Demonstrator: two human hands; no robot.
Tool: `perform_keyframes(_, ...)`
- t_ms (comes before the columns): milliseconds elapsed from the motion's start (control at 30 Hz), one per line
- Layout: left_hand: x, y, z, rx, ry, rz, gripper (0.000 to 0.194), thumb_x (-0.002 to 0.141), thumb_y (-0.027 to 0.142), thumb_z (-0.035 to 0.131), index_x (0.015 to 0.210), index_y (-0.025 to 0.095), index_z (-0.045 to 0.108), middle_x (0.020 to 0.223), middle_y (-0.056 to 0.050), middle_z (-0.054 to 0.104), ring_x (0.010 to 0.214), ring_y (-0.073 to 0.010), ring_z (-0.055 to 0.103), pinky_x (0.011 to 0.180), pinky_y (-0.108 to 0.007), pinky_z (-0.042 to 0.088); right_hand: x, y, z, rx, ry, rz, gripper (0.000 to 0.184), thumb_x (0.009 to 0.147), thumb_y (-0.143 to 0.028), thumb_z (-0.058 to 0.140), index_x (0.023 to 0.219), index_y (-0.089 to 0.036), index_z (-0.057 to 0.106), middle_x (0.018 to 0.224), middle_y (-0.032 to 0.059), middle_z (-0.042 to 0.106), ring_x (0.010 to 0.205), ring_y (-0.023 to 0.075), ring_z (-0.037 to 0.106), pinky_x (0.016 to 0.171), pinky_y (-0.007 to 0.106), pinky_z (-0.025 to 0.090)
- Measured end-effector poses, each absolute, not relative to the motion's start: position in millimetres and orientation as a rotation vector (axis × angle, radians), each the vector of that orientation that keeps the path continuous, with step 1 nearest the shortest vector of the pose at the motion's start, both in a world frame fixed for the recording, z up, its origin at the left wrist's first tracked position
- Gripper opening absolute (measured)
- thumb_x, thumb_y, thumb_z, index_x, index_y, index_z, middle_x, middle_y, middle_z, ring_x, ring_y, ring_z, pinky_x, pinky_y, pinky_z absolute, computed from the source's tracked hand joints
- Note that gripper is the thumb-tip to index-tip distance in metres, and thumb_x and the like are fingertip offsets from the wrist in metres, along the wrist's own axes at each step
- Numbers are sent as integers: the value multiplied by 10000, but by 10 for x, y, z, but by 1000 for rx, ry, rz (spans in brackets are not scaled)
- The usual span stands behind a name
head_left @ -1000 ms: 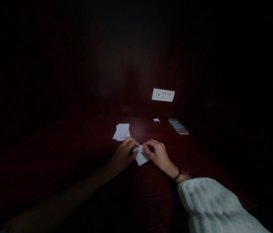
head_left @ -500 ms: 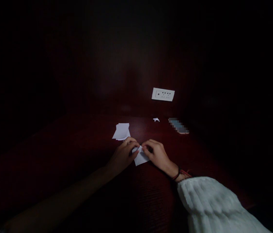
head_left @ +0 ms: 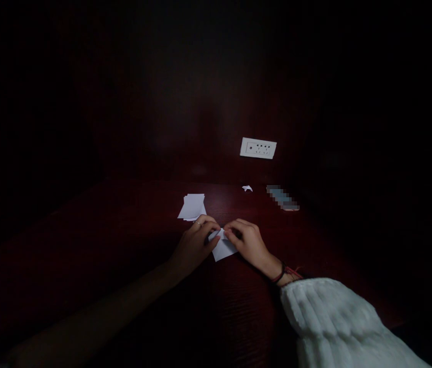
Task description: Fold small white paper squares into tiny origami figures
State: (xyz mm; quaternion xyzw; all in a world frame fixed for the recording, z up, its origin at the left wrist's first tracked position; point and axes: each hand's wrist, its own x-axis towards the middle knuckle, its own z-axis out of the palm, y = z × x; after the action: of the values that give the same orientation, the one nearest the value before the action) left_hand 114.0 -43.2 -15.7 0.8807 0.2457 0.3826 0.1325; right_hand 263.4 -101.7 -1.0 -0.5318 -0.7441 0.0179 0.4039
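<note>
A small white paper sheet (head_left: 223, 248) lies on the dark red table (head_left: 123, 235), partly folded. My left hand (head_left: 196, 242), with a ring on one finger, pinches its upper left edge. My right hand (head_left: 249, 242) pinches the same edge from the right, fingertips nearly meeting the left ones. Both hands have curled fingers pressed on the paper. My right wrist carries dark and red bands above a white fluffy sleeve (head_left: 338, 327).
A small stack of white paper sheets (head_left: 192, 207) lies just beyond my left hand. A tiny folded white paper piece (head_left: 247, 188) and a phone (head_left: 282, 198) sit near the back wall, under a white wall socket (head_left: 258, 148). The surroundings are very dark.
Both hands stay on the paper with only slight finger shifts; the sheet has moved a little toward the left and up.
</note>
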Motion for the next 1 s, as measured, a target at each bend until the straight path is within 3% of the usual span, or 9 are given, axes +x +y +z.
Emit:
perform_keyframes(733, 1136, -429, -129, 2511, 647, 1117, 100, 745, 153, 450, 811, 193, 513, 888, -3, 446, 818, -125, 472, 751, -276, 402, 2619, -992, -41, -1351, -1887, 77, 89, 755, -152, 427, 735, -157, 513, 692, 6, 523, 659, 98, 471, 624, 196, 355)
perform_keyframes(1000, 1145, -424, -155, 2455, 585, 1128, 129, 741, 132, 444, 825, 197, 518, 886, -6, 442, 804, -123, 479, 729, -287, 429, 2635, -974, -51, -1370, -1885, 82, 122, 750, -180, 463, 831, -165, 552, 732, 16, 553, 675, 102, 491, 629, 202, 361)
